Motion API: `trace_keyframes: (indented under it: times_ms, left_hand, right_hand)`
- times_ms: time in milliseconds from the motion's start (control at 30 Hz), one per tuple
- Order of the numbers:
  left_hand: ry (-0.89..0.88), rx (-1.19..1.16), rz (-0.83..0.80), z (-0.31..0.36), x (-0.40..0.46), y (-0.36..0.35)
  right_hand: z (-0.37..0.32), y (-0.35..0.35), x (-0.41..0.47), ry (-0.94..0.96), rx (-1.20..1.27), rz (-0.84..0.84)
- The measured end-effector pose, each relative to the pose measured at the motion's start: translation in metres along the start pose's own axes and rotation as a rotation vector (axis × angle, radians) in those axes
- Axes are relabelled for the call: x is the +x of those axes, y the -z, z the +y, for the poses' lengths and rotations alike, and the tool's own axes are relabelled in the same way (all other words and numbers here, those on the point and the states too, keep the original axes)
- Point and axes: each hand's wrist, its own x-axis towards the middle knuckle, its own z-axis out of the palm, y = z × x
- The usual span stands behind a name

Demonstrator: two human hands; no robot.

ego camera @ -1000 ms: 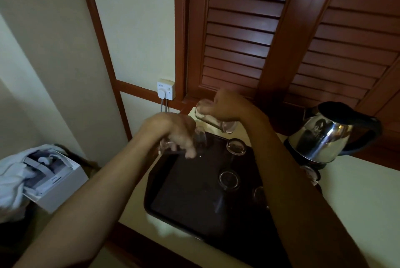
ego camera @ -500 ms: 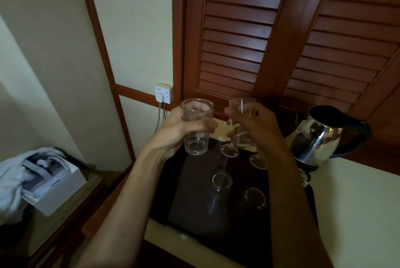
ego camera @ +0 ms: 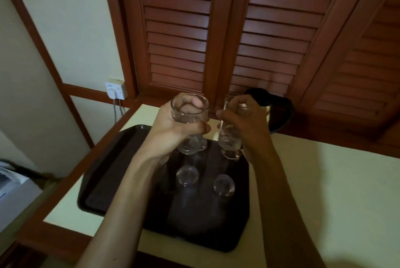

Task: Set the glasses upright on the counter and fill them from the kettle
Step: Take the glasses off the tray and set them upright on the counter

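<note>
Nearest on the cream table lies a dark tray, its near edge close to the table's front. On the tray, in its near half, two glasses stand upside down: one toward the middle, another just right of it and slightly nearer. Above the tray's far half both forearms reach in. The left hand has its grip clenched round a glass held mouth up, clear of the tray, fingers wrapped round its lower body. Just right of it, close but apart, the right hand has its grip closed on a second glass, also mouth up, tilted a little, over the tray's far right corner. Behind these held glasses two more bases show on the tray's far edge, mostly hidden. Beyond the tray's far right corner the kettle stands on the table, largely covered by the right hand; its dark lid and handle show. Past the tray's far left, a wall socket with cables hanging. Behind all, brown louvred shutters.
</note>
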Motion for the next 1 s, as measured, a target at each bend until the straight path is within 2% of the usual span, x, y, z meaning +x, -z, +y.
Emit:
trace_keyframes:
  times_ms: [367, 500, 667, 1000]
  left_hand:
    - [0.013, 0.000, -0.012, -0.004, -0.029, -0.135]
    - [0.074, 0.030, 0.001, -0.030, -0.047, -0.177]
    - [0.148, 0.052, 0.019, -0.071, -0.073, -0.208]
    - [0.248, 0.046, -0.079, -0.120, -0.096, -0.254]
  right_hand:
    - [-0.008, 0.104, -0.017, 0.135, -0.101, 0.054]
    - [0.009, 0.142, -0.023, 0.164, -0.032, 0.033]
    - [0.042, 0.178, -0.028, 0.120, -0.039, -0.059]
    - [0.093, 0.218, -0.029, 0.008, -0.160, 0.001]
